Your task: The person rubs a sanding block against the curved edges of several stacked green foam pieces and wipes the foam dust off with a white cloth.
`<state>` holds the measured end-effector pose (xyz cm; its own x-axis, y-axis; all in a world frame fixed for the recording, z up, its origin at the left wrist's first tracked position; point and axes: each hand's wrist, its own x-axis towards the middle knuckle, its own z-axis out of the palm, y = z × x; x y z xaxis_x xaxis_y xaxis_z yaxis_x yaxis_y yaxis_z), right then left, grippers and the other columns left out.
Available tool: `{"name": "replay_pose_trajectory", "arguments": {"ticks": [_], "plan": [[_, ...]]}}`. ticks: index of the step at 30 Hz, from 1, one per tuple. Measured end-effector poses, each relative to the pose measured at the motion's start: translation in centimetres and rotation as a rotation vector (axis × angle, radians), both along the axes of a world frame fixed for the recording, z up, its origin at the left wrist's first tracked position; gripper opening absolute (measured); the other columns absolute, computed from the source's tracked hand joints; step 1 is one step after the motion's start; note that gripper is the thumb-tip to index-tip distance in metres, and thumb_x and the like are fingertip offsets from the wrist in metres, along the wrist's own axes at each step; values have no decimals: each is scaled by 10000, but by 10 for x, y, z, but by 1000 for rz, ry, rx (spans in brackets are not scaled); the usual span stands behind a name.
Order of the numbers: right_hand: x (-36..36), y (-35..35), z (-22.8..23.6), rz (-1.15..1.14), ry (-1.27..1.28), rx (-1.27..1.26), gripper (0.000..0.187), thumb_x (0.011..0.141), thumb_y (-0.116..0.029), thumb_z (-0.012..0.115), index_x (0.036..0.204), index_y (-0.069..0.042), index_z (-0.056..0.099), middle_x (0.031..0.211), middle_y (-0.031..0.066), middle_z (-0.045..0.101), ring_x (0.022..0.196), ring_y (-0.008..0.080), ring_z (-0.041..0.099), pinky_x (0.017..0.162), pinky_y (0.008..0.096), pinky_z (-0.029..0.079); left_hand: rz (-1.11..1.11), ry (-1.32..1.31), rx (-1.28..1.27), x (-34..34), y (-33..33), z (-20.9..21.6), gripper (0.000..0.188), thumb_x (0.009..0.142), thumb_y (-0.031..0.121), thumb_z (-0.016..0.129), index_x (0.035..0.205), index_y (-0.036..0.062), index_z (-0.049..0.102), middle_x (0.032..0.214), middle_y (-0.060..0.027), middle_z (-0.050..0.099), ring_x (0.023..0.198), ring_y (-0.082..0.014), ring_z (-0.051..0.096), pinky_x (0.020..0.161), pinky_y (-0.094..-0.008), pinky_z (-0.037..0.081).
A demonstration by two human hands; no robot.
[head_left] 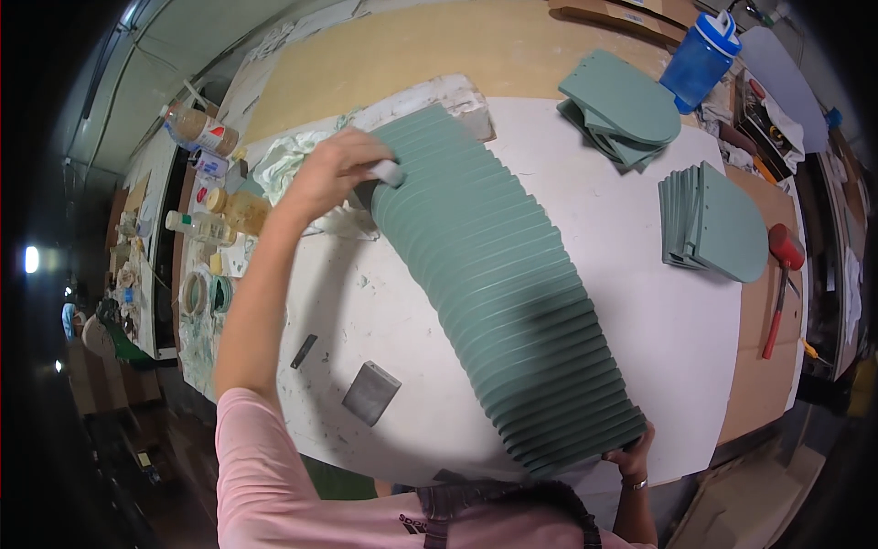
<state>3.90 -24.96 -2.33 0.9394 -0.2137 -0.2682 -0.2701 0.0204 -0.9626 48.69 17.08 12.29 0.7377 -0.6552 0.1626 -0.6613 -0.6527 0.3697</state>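
A long row of green panels [494, 256], overlapping like shingles, runs slantwise from the far middle of the table to its near edge. My left hand [340, 172] is closed round a small pale grey block [388, 172] at the row's far left edge. At the row's near right corner, my right hand [633, 454] grips the end panels, its fingers partly hidden beneath them. A dark grey rectangular block [372, 393] and a thin dark strip [304, 351] lie on the white tabletop [384, 311] left of the row.
Two stacks of round-ended green panels [622, 101] [718, 224] lie at the right. Beyond them are a blue bottle [700, 64] and a red mallet [785, 247]. Plastic bottles [240, 212] and a crumpled white cloth [288, 165] crowd the left. A whitish block [466, 102] touches the row's far end.
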Motion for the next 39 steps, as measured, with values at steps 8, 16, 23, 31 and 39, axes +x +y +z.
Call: {"name": "replay_pose_trajectory", "arguments": {"ticks": [8,16,23,31,39], "plan": [[1,-3,-1,-1,1,-8,903,544,-462,942,1153,113,606,1136,165,667,1025,240,647,910,363,495,53,133,38,-26,34,-25,367,705,-74,698,1056,35,687,1019,-85,691,996,-285,606,883,-377,488],[-3,-5,-4,0,17,-97,932,512,-512,945,1129,100,609,1052,125,687,938,203,660,846,344,516,104,-143,-189,-38,-17,-35,310,773,9,717,1081,28,682,1025,-98,688,941,-282,601,844,-360,487],[5,-4,-3,44,2,-88,945,492,-538,940,1114,93,610,1024,114,685,906,192,651,826,332,514,235,31,-174,-64,34,-53,317,783,-2,707,1097,31,686,1044,-107,690,921,-278,610,833,-366,500],[8,2,6,-27,29,-68,852,499,-502,940,1034,83,628,921,79,692,825,170,641,780,313,514,330,115,-308,-95,37,-92,289,784,-5,679,1069,40,693,1050,-102,698,1012,-292,612,906,-355,491],[8,7,5,-78,5,-25,776,510,-492,928,966,66,640,854,56,682,776,146,625,741,300,512,464,177,-626,-91,20,-91,344,775,-40,667,1117,-2,666,1071,-103,680,978,-204,622,885,-297,482]]}}
